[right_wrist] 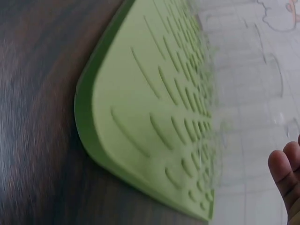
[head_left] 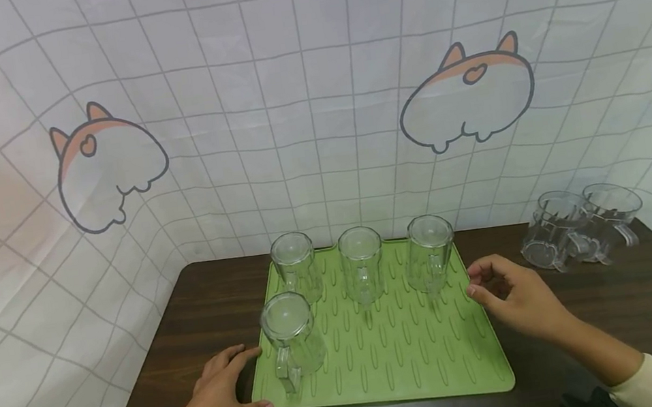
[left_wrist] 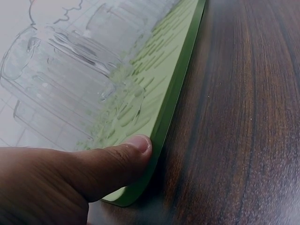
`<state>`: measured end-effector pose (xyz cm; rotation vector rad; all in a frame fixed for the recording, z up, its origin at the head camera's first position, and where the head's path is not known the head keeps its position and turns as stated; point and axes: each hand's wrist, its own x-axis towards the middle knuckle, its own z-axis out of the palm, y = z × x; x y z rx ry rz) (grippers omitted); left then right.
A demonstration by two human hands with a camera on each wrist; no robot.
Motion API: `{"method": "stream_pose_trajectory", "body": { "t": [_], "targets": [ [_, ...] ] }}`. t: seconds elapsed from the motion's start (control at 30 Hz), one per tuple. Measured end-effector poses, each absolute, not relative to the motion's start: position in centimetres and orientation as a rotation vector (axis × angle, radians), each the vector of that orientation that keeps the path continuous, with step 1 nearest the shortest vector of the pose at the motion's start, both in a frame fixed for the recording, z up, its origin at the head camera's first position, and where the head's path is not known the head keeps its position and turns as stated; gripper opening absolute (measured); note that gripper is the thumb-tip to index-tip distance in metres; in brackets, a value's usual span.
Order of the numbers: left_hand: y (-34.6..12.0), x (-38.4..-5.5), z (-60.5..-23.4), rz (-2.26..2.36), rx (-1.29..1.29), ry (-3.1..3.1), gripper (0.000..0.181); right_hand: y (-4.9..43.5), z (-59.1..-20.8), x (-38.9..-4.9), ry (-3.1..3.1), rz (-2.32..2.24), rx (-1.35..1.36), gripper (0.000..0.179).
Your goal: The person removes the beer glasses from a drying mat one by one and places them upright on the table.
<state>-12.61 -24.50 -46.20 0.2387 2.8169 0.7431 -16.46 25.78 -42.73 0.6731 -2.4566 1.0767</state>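
A green ridged mat [head_left: 409, 364] lies on the dark wooden table, bearing clear glass mugs. Three form a row along its back: a left mug [head_left: 300, 269], a middle mug [head_left: 362, 264] and a right mug [head_left: 430, 255]. Another glass mug [head_left: 294, 338] stands at the front left, its handle toward me. My left hand [head_left: 221, 396] is spread at the mat's left side; in the left wrist view its thumb [left_wrist: 119, 159] rests on the front corner. Beside the mat's right edge, my right hand [head_left: 518, 298] has loosely bent fingers and holds nothing.
Two more clear glass mugs [head_left: 609, 221] stand close together at the back right of the table [head_left: 643, 313]. A white gridded curtain [head_left: 314, 115] with dog drawings hangs behind and at both sides. Some dark object [head_left: 587, 403] shows at the bottom edge near my right sleeve.
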Motion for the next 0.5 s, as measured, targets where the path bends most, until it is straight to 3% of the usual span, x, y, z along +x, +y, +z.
{"method": "stream_pose_trajectory", "body": {
  "t": [0.5],
  "targets": [
    [-24.5, -12.8, -46.3, 0.721, 0.237, 2.818, 0.096, 20.9, -43.1, -15.7, -2.503, 1.318, 0.833, 0.024]
  ]
}}
